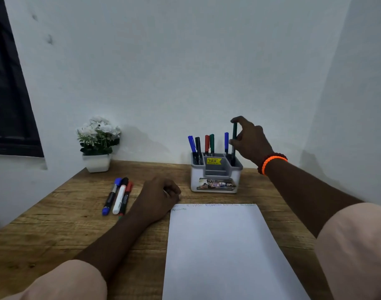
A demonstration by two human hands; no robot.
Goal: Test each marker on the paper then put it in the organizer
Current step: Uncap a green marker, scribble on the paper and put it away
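A grey and white organizer [215, 180] stands at the back of the wooden desk. Several markers stand in its compartments. My right hand [250, 140] pinches a dark green marker [234, 135] upright, its lower end inside the organizer's right compartment. A white sheet of paper [226, 252] lies in front of me with scribbled test lines along its top edge. My left hand [161, 194] rests on the desk by the paper's top left corner, fingers curled, holding nothing that I can see. Three markers lie left of it: blue [111, 197], white-bodied with a black cap [120, 195] and red-capped [127, 197].
A white pot of white flowers [98, 144] stands at the desk's back left by the wall. A dark window frame [10, 94] is on the left. White walls close the desk in at the back and right.
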